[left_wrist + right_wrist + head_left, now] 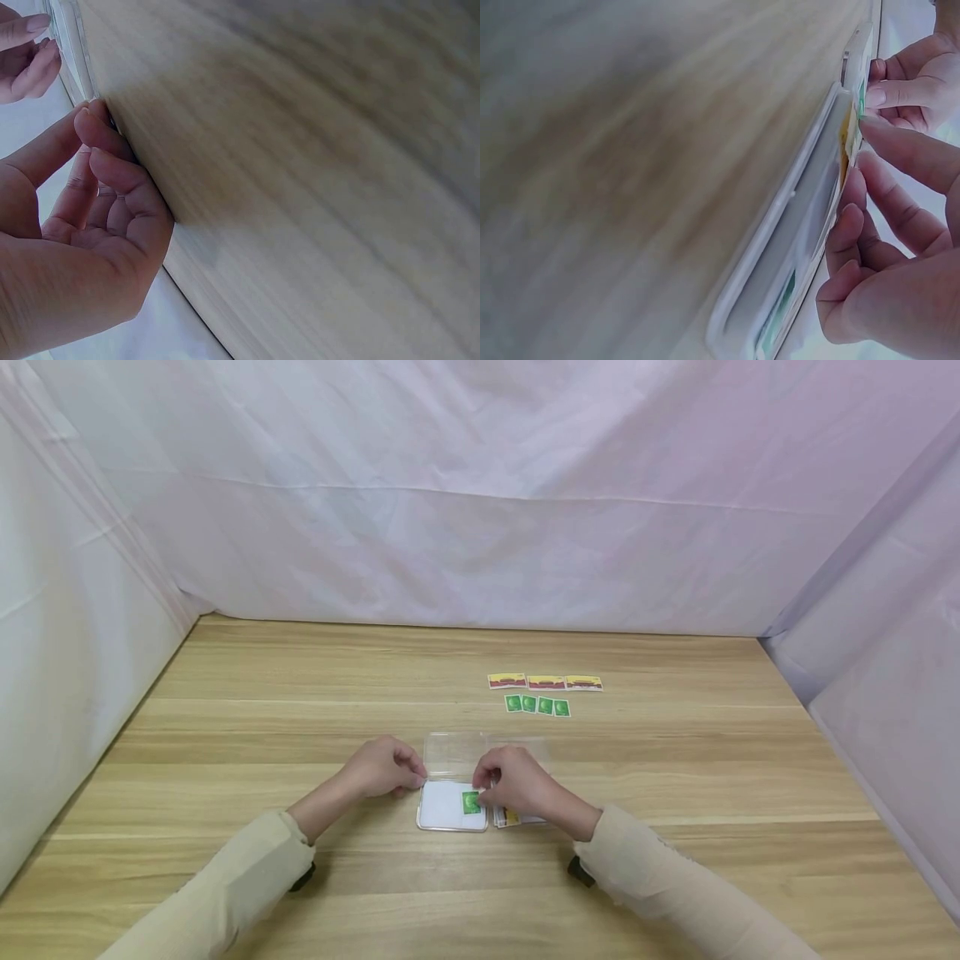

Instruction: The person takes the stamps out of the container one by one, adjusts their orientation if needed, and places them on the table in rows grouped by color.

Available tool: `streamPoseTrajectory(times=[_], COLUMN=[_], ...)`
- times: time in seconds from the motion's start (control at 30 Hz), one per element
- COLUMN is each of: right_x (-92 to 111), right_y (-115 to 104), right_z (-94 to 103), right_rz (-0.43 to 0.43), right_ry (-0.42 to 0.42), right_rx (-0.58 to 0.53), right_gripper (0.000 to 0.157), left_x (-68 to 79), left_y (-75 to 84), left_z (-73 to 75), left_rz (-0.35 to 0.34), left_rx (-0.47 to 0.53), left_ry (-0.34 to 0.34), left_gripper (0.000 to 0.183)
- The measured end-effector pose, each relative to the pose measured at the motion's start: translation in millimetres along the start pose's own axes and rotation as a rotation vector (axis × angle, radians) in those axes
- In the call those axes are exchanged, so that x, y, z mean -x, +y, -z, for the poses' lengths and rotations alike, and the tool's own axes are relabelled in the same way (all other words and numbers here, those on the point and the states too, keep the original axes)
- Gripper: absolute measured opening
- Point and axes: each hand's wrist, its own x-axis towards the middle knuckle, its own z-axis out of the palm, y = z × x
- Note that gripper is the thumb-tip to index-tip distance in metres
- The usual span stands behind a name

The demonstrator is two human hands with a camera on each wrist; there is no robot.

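In the head view, a small clear plastic case [442, 821] with a white base lies on the table, its clear lid [456, 753] folded back. My left hand [382, 767] pinches the left edge of this case near the hinge, thumb and index fingertip together. Between thumb and index finger, my right hand [517, 783] holds a green stamp [471, 802] over the right part of the white base. A second clear case [540, 820], partly hidden under the right hand, sits close beside the first; a yellow stamp [512, 817] shows in it.
Beyond the cases, several green stamps [528, 703] lie in a row. Behind them is a row of three yellow-and-red stamps [546, 682]. White cloth [480, 560] hangs along the back and sides of the wooden table [300, 693].
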Motion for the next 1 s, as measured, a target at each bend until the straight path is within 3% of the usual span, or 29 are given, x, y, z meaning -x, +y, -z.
streamPoseTrajectory(times=[1.0], right_x=[-4.7], right_y=[-3.2], right_z=[0.0], right_rz=[-0.027], right_ry=[-0.057], right_rx=[-0.006], right_gripper=[0.016], left_x=[-0.4], left_y=[-1.1], left_z=[-0.8], left_rz=[-0.012], left_rx=[-0.004], left_ry=[0.003], left_gripper=[0.004])
